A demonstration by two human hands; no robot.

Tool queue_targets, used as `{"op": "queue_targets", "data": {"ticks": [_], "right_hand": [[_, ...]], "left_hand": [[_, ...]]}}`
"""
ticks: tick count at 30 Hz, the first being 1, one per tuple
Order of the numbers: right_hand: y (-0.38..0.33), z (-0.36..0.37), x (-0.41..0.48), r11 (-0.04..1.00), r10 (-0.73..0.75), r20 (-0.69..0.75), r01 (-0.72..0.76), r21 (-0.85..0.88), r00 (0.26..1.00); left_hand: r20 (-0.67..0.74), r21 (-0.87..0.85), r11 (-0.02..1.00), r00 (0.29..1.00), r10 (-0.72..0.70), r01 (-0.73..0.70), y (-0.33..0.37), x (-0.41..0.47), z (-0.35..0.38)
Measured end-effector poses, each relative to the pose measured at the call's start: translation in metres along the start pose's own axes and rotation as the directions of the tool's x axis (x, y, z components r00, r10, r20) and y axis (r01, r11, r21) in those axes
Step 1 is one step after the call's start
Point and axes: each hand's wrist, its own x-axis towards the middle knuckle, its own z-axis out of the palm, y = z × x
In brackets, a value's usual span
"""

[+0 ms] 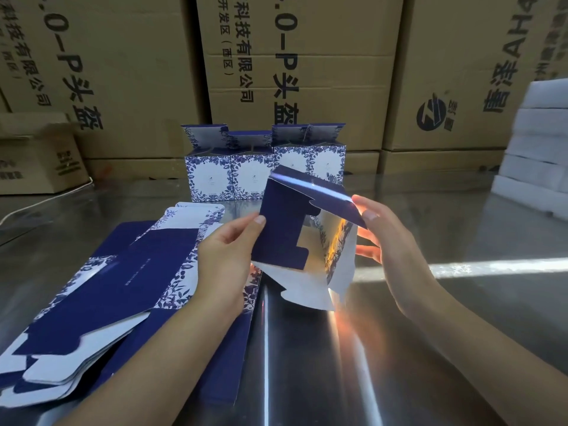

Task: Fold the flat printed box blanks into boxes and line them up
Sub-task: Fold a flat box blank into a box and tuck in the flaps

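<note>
Half-opened box blank (295,235), held in the air directly in front of the row of folded boxes (264,176) and overlapping the row's lower right corner in this view. The left hand (224,250) pinches the blank's left panel, thumb on the dark blue face and fingers behind; the right hand (390,241) pinches the outer edge of the raised top flap between thumb and fingertips. The blank is thin printed card: judged light, springy along its scored creases, stiff only within each panel, and easily dented or kinked if squeezed mid-panel. Its glossy coating catches the light and is probably slippery. It is best held near the creases and flap edges, as here. The outer faces are white with blue floral borders; the flaps are solid navy with notched tabs, and the inside is plain white. The stack of flat blanks (123,272) lies in front of the row and to its left, on the steel table (430,333). Brown cartons (307,72) stand behind the row.
</note>
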Motion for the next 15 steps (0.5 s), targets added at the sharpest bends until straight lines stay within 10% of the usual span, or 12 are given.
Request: {"op": "queue_targets", "data": {"ticks": [15], "right_hand": [[0.0064, -0.0032, -0.0005, 0.990, -0.011, 0.064, 0.020, -0.137, 0.998]], "left_hand": [[0.075, 0.137, 0.985, 0.991, -0.114, 0.103, -0.0054, 0.0038, -0.0016]]}}
